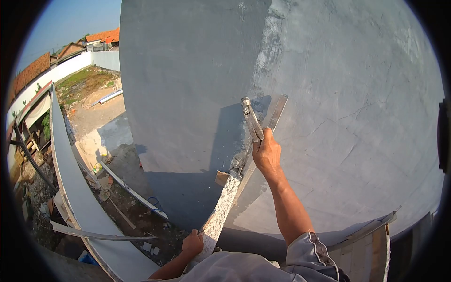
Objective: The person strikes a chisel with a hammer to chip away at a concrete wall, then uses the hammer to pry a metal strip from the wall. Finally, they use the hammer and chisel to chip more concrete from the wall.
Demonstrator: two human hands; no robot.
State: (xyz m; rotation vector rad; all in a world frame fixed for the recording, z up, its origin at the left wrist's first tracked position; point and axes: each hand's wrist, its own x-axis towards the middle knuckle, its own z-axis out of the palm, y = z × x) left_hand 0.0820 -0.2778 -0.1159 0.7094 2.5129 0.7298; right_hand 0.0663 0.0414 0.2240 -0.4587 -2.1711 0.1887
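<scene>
My right hand [267, 152] is closed around a plaster-smeared, metal-looking tool [252, 121] with a rounded end, held up against the wall corner. Its exact kind is not clear from this angle. A long straight bar [278, 112] runs diagonally along the corner, passing behind that hand. Lower left, my left hand [192, 243] has its fingers curled at the edge of a thin wooden strip [208, 220], beside the rough, white-speckled corner edge [224, 202]. A small brown board end [221, 178] sticks out next to the corner.
The grey rendered wall [338, 117] fills the right and has a fine crack. Far below on the left lies ground with rubble [105, 185]. A long pale wall top [84, 178] curves down the left side, crossed by a plank [101, 234]. Wooden boards [361, 249] stand at lower right.
</scene>
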